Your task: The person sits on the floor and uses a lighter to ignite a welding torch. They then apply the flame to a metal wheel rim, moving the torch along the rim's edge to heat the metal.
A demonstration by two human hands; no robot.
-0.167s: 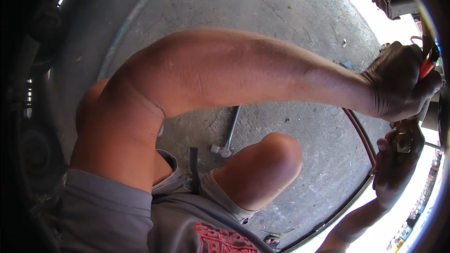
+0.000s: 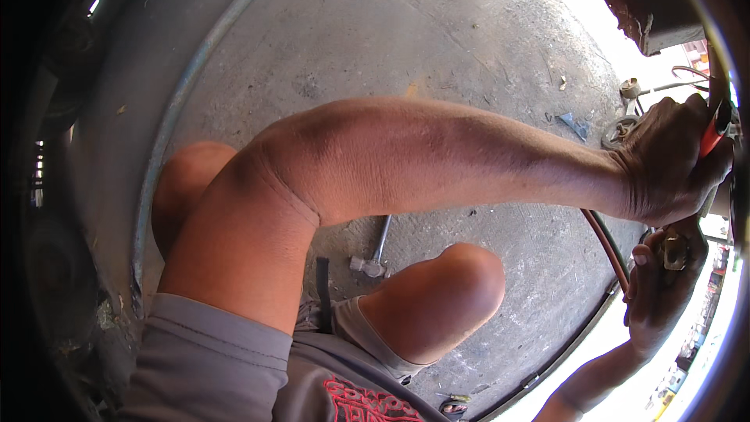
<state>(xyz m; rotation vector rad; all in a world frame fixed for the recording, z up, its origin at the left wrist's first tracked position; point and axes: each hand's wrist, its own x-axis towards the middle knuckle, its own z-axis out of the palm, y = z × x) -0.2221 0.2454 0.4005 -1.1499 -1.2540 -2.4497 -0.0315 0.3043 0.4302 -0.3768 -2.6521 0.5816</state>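
My left arm reaches across the picture, and my left hand [image 2: 670, 158] is closed at the right rim around a tool with a red-and-black handle [image 2: 711, 141]. The tool's working end is hidden in the dark rim. Just below it my right hand [image 2: 656, 305] is raised with its fingers curled round a dull, angular metal fitting [image 2: 675, 253], which shows at the top of the hand. The two hands are close together. Whether the tool and the fitting touch cannot be made out.
A hammer [image 2: 370, 266] lies on the concrete floor [image 2: 375, 39] beside my knee. Red and dark hoses [image 2: 608, 246] run along the floor at right. A rusty metal part [image 2: 664, 12] overhangs the upper right. A long pipe [image 2: 183, 86] curves down the left.
The whole view has shifted, so my left arm and the hammer sit lower in the picture. Both hands keep their hold, with little visible movement between them.
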